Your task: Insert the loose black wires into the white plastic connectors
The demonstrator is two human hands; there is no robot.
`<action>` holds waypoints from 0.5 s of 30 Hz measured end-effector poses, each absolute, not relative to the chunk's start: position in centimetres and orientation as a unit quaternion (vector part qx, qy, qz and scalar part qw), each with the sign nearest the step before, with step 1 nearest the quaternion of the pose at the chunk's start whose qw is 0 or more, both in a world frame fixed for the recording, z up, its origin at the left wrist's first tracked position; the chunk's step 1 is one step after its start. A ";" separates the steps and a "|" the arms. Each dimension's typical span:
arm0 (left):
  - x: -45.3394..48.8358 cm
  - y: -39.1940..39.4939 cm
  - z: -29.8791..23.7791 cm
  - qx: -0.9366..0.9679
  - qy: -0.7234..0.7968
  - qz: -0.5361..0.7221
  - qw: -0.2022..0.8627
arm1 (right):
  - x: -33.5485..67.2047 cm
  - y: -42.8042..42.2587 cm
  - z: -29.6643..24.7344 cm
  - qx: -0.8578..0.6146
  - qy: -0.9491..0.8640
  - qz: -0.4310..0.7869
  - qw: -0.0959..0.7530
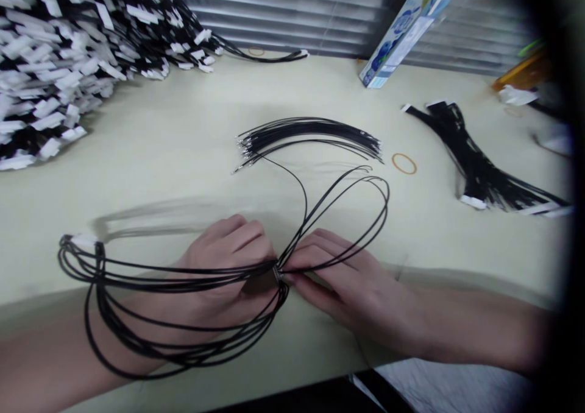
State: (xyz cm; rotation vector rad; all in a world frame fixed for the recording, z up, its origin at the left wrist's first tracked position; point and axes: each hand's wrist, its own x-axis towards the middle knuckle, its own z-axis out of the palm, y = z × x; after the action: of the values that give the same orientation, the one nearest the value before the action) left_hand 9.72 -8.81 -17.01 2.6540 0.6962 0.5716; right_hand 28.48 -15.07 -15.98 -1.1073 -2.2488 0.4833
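Note:
A looped harness of thin black wires (183, 288) lies across my left wrist and comes together between both hands. At that meeting point sits a small dark connector (276, 272). My left hand (233, 257) is closed behind the wires, gripping the harness by the connector. My right hand (333, 273) pinches wire at the connector's right side, fingers pressed together. More wires loop up and right above that hand. At the harness's far left end is a white connector (85, 240). Beyond my hands lies a bundle of loose black wires (311, 131) with metal tips.
A large heap of black cables with white connectors (55, 66) fills the back left. An orange rubber band (404, 163) lies beside a black cable bundle (470, 151) on the right. A blue-and-white carton (397, 38) stands at the back near the blinds (283, 11).

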 end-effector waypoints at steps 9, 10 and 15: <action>9.7 -8.8 -16.9 0.934 0.246 0.197 0.170 | 28.3 -14.9 -15.8 -0.416 -0.842 0.194 0.284; 9.7 -8.7 -16.8 0.936 0.242 0.193 0.171 | 28.2 -14.9 -15.7 -0.419 -0.842 0.197 0.277; 9.7 -8.7 -16.4 0.940 0.237 0.166 0.182 | 28.3 -14.3 -15.0 -0.423 -0.830 0.268 0.247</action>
State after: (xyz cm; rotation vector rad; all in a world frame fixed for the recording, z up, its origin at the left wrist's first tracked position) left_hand 9.74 -8.74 -16.44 2.6522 0.6688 0.4687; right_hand 28.26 -14.31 -14.99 -1.1526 -2.2632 0.7319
